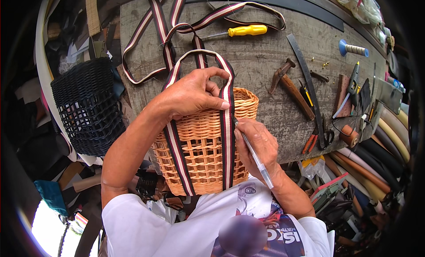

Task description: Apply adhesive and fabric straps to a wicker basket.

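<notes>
An orange-brown wicker basket (203, 146) rests against my front at the table's edge. Two lengths of striped black, cream and dark red webbing strap (227, 155) run down its side and join in a loop above the rim. My left hand (195, 94) grips the right-hand length near the rim, thumb pressed on its face and fingers curled at the loop. In my right hand (259, 142) is a pen (256, 157) with a clear barrel, slanted, its tip close to the strap's right edge just under my left thumb. Part of the rim is hidden behind my left hand.
More striped strap lies tangled at the back by a yellow-handled screwdriver (247, 30). On the worn table (261, 49) to the right are a hammer (292, 86), a long dark metal strip (305, 71), scissors (326, 135) and a thread spool (353, 49). A black woven basket (86, 106) stands left.
</notes>
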Tool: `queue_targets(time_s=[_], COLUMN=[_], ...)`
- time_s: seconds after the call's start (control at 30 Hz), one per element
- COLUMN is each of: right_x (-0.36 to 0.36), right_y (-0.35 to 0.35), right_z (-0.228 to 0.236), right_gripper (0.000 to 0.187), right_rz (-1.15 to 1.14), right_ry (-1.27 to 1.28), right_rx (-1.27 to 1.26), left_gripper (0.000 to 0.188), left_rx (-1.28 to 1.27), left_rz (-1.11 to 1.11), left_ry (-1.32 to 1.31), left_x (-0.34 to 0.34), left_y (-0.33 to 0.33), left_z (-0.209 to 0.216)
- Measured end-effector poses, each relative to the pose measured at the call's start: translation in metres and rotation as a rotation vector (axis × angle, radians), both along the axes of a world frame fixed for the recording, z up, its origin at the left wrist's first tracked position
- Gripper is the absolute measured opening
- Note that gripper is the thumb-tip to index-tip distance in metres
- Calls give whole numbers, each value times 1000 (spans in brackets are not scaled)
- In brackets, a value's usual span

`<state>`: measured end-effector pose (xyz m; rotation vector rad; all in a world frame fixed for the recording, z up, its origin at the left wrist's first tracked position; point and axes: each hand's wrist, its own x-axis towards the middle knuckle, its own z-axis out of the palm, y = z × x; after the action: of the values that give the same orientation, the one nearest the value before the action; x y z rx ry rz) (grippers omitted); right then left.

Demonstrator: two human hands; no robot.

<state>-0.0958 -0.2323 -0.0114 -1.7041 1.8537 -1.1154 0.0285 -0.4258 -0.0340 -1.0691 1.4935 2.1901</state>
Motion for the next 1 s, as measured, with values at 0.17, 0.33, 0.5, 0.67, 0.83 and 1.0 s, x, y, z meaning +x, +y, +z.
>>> queue_targets(time_s=[0.17, 0.33, 0.5, 0.67, 0.83, 1.0], right_x=[0, -2, -2, -1, -3, -3], right_y=[0, 0, 1, 0, 2, 2], right_z=[1, -1, 0, 0, 0, 1], right_gripper=[27, 26, 26, 25, 27, 26], right_rz=[-12, 13, 2, -5, 5, -4], right_ry=[-10, -8, -27, -19, -42, -49], right_rx=[12, -7, 8, 7, 12, 29], left_gripper=[72, 72, 72, 72, 71, 71], left_rx=[-16, -17, -11, -30, -9, -27], left_rz=[-6, -2, 4, -7, 6, -3], left_ry=[7, 15, 18, -7, 15, 12], left_x=[0, 0, 1, 0, 1, -1], left_y=[0, 0, 0, 0, 1, 1], left_z=[0, 1, 1, 3, 2, 4])
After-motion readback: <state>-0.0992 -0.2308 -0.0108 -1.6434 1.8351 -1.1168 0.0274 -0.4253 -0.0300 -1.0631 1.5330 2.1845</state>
